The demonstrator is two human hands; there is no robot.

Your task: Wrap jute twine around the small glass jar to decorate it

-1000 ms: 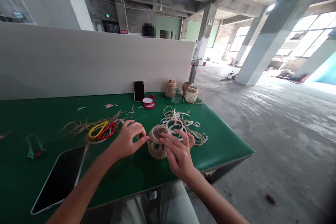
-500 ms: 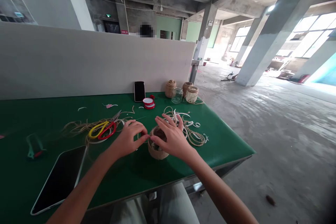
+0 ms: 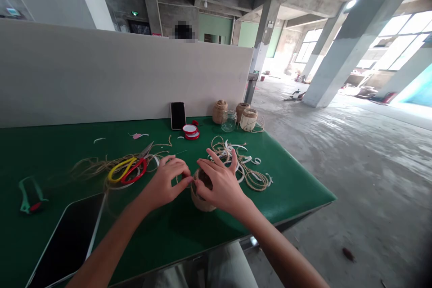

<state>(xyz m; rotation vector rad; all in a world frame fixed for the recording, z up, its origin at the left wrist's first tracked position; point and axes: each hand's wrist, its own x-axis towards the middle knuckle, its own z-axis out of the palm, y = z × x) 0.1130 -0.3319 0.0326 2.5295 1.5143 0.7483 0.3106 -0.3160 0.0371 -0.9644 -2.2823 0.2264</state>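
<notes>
A small jar wrapped in brown twine [image 3: 201, 201] stands on the green table [image 3: 162, 229] in front of me. My left hand [image 3: 165, 184] is at the jar's left side, fingers curled and pinched at its rim. My right hand [image 3: 219, 184] lies over the jar's top and right side, thumb and fingers pressing on it, and hides most of the jar. Loose twine and white strips [image 3: 249, 171] lie just behind my right hand.
Yellow-and-red scissors [image 3: 128, 168] rest on tangled twine to the left. A tablet [image 3: 64, 243] lies near the front left, a green tool [image 3: 29, 193] far left. A phone [image 3: 177, 115], red tape rolls [image 3: 191, 131] and several jars [image 3: 236, 117] stand by the white partition.
My right hand moved from the near side of the jar up and over its top. The view shifted slightly; my left hand stayed at the jar's left.
</notes>
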